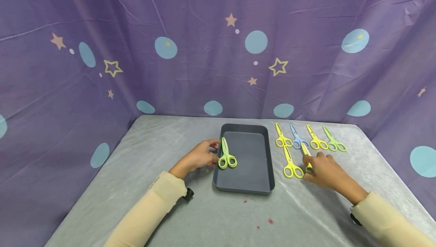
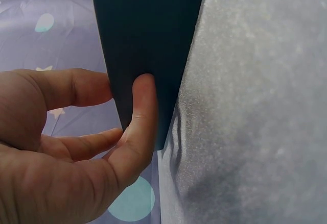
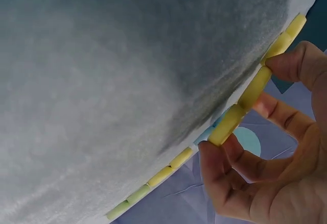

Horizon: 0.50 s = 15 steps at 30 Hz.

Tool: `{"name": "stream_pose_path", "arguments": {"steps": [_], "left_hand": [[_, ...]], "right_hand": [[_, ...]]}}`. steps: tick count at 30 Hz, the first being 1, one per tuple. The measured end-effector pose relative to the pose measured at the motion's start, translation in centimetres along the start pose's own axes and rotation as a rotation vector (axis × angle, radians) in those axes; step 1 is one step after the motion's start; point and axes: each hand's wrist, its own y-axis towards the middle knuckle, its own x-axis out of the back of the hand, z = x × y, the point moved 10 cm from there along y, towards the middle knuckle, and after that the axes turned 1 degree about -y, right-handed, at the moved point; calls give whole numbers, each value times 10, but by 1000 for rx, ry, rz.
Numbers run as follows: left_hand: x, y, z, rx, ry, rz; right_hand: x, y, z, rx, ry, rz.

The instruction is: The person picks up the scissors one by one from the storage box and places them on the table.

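My left hand (image 1: 201, 155) is at the left wall of a dark grey tray (image 1: 252, 191), its fingers gripping the wall near the rim. In the left wrist view one finger presses the outer wall of the tray (image 2: 148, 25), while others reach behind its edge. Green scissors (image 1: 225, 152) lie inside the tray along its left side. To the tray's right, my right hand (image 1: 323, 169) holds yellow scissors (image 1: 305, 151) by the handles, partly hidden by the fingers. The right wrist view shows thumb and fingertips at either side of the handle loops (image 3: 237, 109).
Just left of the held scissors lie other yellow scissors (image 1: 288, 163). Behind them is a row: yellow scissors (image 1: 281, 135), blue scissors (image 1: 295, 135), yellow scissors (image 1: 313, 137) and green scissors (image 1: 332, 139). A purple curtain (image 1: 204, 4) surrounds the grey cloth-covered table (image 1: 163, 141).
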Motion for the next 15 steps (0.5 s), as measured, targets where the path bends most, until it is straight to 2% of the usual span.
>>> {"name": "stream_pose_path", "arguments": {"steps": [7,15], "left_hand": [[0,0,-1,-8,-9,-11],[0,0,-2,-4,7,-8]], "right_hand": [[-5,0,-4,6,6,15],[-5,-1,2,31,26,24]]}}
